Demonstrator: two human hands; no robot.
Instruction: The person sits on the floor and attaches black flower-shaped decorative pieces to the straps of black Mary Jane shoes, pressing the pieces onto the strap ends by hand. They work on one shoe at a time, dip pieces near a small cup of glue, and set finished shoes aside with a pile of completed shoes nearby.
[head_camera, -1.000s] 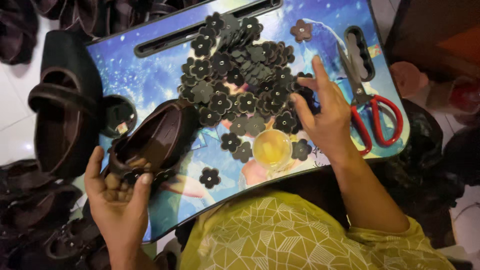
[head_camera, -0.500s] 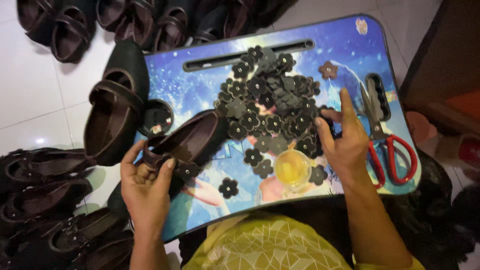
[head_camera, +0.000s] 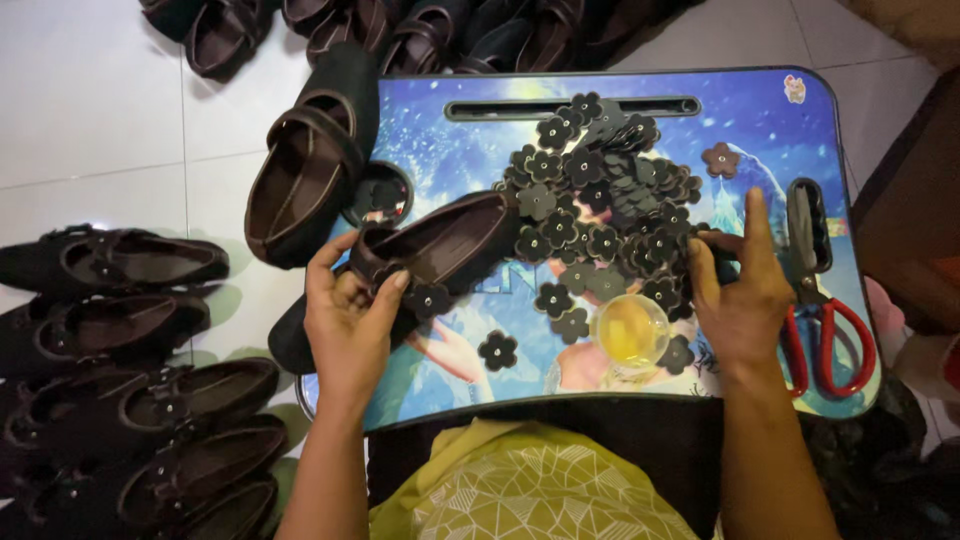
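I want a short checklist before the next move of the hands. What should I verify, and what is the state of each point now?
1. Left hand grips the dark shoe at its toe: ok.
2. Shoe rests on the lap table: ok.
3. Right hand reaches the pile of flower pieces: ok.
4. One flower separated between the fingertips: cannot tell.
5. Small cup of yellow liquid upright beside the right hand: ok.
6. Red-handled scissors lie apart from both hands: ok.
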